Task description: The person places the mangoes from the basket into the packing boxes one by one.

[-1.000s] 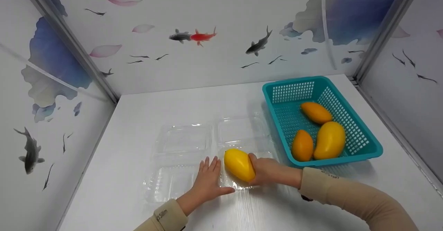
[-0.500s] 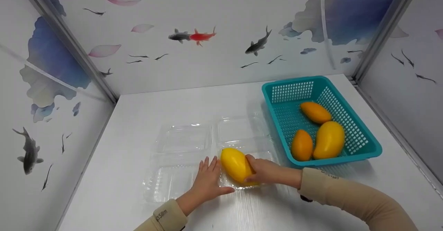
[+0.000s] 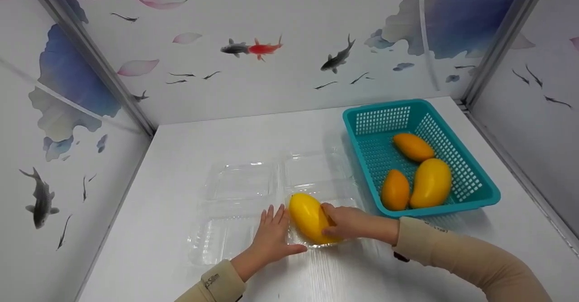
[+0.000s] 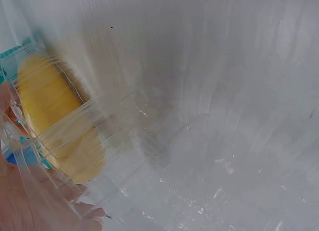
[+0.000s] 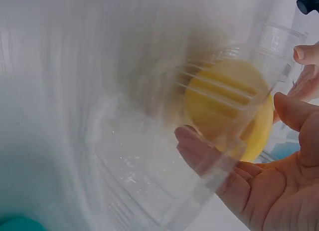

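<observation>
A yellow mango (image 3: 308, 216) lies tilted in the near half of the right clear plastic box (image 3: 316, 168). My right hand (image 3: 350, 223) grips its right end, with the thumb toward me. Seen from the right wrist, the mango (image 5: 229, 89) shows through the transparent wall, and some fingertips are blurred behind the plastic. My left hand (image 3: 271, 241) has its fingers straight and spread at the left edge of that box, beside the mango. In the left wrist view, the mango (image 4: 47, 96) appears behind the box's ribbed side, above my left hand (image 4: 35, 201).
A second clear box (image 3: 244, 182) lies spread open at the left, its near half partly behind my left hand. The teal basket (image 3: 355, 148) at the right holds an orange mango (image 3: 412, 147), a smaller one (image 3: 395, 190) and a large yellow one (image 3: 431, 183). Printed walls (image 3: 271, 85) surround the white table.
My right hand has shifted the mango slightly left and lower in the box, and its thumb has come onto the mango's near side. The left hand has stayed in place.
</observation>
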{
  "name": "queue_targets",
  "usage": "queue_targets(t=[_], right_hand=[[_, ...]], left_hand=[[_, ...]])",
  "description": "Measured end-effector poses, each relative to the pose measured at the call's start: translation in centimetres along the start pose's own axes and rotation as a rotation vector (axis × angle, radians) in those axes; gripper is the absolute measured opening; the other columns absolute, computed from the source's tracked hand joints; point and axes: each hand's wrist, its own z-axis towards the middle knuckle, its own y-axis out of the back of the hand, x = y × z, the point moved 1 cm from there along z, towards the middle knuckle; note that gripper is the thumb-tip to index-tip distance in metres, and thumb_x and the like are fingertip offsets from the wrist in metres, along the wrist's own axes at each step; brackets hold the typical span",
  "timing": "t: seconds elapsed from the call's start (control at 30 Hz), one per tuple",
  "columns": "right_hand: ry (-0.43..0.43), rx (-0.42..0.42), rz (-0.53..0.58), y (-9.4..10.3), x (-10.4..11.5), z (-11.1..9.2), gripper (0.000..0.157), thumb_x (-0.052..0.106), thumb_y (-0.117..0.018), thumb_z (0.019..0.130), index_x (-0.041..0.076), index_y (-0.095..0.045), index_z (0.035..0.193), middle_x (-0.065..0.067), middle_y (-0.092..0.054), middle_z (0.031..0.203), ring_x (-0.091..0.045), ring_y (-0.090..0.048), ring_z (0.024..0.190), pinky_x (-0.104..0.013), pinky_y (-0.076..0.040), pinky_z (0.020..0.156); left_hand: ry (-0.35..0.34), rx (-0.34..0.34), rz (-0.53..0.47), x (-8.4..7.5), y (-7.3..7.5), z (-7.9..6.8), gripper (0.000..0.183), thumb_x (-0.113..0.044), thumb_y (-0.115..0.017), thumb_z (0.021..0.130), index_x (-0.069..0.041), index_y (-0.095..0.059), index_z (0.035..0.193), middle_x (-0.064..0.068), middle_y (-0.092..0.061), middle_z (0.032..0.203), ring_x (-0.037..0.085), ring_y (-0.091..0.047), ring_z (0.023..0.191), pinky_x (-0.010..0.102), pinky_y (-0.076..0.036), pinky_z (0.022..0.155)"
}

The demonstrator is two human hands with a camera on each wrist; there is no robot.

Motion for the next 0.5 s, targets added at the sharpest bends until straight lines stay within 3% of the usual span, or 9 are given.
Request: queue_targets(t=[0.2, 0.5], right_hand=[[0.014, -0.036, -0.046, 3.0, 0.7, -0.8, 0.064, 0.036, -0.06, 0.087, 0.012, -0.032, 0.14, -0.014, -0.056, 0.123, -0.027, -0.055, 0.108, -0.044, -0.044, 0.092], [0.093, -0.154, -0.017, 11.0, -0.4, -0.9, 0.041, 0.029, -0.053, 0.092, 0.008, -0.049, 0.128, -0.013, -0.062, 0.112, -0.024, -0.059, 0.095, -0.036, -0.052, 0.078]], left_hand=[[-0.007, 0.002, 0.001, 0.1, 0.0, 0.1, 0.101, -0.061, -0.064, 0.072, 0.002, -0.027, 0.141, 0.019, -0.023, 0.149, 0.04, -0.013, 0.137, 0.053, -0.005, 0.11], [-0.011, 0.001, 0.007, 0.2, 0.0, 0.1, 0.102, -0.061, -0.065, 0.071, 0.003, -0.027, 0.141, 0.02, -0.022, 0.148, 0.041, -0.013, 0.137, 0.053, -0.005, 0.109]])
